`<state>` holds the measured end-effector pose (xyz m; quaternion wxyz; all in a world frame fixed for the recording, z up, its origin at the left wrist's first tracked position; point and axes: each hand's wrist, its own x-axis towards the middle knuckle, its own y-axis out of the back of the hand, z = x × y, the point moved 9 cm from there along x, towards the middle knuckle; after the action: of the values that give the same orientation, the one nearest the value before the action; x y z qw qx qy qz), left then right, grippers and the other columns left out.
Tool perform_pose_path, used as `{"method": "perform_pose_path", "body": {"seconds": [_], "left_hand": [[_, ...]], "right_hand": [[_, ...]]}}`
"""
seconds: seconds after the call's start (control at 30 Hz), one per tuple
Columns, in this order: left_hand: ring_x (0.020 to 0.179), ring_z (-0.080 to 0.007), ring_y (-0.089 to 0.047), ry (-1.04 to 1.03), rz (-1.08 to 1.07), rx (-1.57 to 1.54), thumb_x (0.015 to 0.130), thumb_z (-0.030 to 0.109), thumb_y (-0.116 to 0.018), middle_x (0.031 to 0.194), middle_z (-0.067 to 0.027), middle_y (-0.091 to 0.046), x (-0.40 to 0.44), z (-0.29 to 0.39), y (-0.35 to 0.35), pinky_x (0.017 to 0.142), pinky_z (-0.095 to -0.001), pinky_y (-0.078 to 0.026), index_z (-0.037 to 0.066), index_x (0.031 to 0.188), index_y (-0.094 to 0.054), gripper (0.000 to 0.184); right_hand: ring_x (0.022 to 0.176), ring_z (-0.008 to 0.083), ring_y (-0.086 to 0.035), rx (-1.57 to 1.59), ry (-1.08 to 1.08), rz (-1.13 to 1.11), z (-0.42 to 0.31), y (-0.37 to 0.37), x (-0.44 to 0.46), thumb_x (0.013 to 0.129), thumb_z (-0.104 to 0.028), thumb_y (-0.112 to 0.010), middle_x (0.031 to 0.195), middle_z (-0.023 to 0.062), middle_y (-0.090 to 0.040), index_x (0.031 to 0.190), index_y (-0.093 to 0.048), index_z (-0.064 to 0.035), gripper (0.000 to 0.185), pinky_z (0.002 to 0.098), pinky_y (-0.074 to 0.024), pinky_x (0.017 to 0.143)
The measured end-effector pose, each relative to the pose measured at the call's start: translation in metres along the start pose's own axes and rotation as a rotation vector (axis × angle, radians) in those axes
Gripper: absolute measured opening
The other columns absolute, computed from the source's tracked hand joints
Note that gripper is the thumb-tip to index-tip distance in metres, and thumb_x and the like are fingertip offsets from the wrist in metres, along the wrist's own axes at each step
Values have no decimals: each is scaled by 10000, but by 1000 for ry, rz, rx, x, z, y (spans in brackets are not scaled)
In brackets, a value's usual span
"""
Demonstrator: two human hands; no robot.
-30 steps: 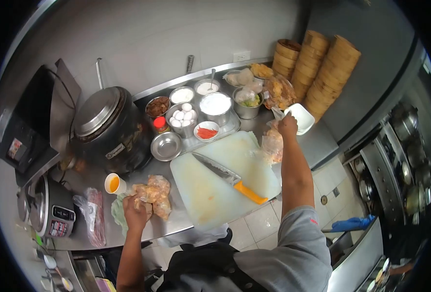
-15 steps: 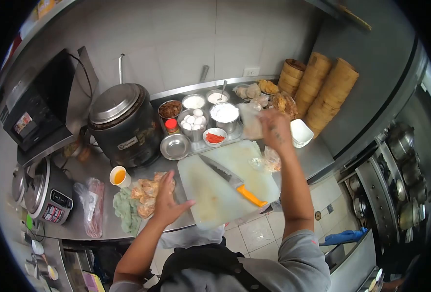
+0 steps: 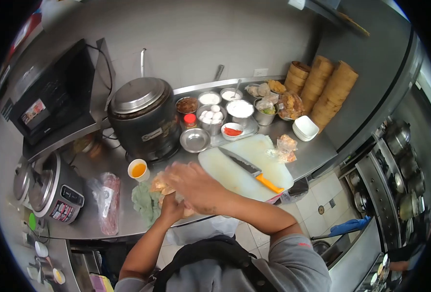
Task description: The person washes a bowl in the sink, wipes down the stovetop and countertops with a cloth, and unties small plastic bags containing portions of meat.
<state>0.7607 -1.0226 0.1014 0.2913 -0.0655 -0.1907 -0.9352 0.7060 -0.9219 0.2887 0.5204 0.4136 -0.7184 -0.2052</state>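
My left hand is at the bagged orange food near the counter's front edge; its fingers are mostly hidden. Above and partly over it, my right hand is smeared by motion, and what it holds, if anything, cannot be made out. A green cloth lies left of the bags, below a cup of orange liquid. To the right, a knife with a yellow handle rests on the white cutting board. More bagged food sits at the board's far right corner.
Behind the board stand bowls of eggs, white powder and red strips. A black cooker is at back left, a wrapped meat pack at left. Bamboo steamers and white bowls stand at right.
My right hand has come from the far right, across the board, to my left hand. My left hand, spread half a second ago, is now at the bags. The view has shifted left.
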Motion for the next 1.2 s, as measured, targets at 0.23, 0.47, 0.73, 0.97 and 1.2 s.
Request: {"method": "perform_pose_path", "body": {"seconds": [0.23,0.47,0.73,0.97,1.2], "left_hand": [[733,-281,-651,-30,-139,289,716,111,-649,807,-175,-655,-18,-1,7,660,-360,-500,58,1022,-646,311],[810,-337,-585,-119,-506,173,757,161,-647,837,-152,-604,-25,11,1,715,-406,-461,51,938,-654,212],[715,-255,-541,-213,-145,300,826,131,-629,799,-88,-520,5,34,7,635,-336,-445,69,906,-668,108],[754,-74,-561,13,-1,-454,851,37,-598,913,-38,-602,43,61,-49,646,-180,-440,5,890,-644,68],[852,-123,-552,-157,-376,-277,813,5,-632,904,-57,-588,4,82,-25,732,-271,-439,18,873,-638,62]], "right_hand": [[1019,311,-596,-283,39,-703,10,-126,-42,740,-89,-576,977,173,-633,1214,-450,91,523,447,-440,881],[761,306,-594,92,-165,-858,72,-146,-90,819,-199,-536,765,151,-609,850,-570,-34,171,405,-460,688],[589,149,-473,1239,-1042,-353,129,-127,-152,841,-190,-479,637,45,-482,749,-517,-42,178,282,-391,542],[650,147,-532,2038,-849,187,71,-136,-150,903,-248,-599,710,28,-563,889,-566,-81,171,260,-426,641],[687,122,-629,1607,-694,6,117,-106,-113,814,-155,-721,807,94,-682,817,-671,7,170,265,-518,635]]}}
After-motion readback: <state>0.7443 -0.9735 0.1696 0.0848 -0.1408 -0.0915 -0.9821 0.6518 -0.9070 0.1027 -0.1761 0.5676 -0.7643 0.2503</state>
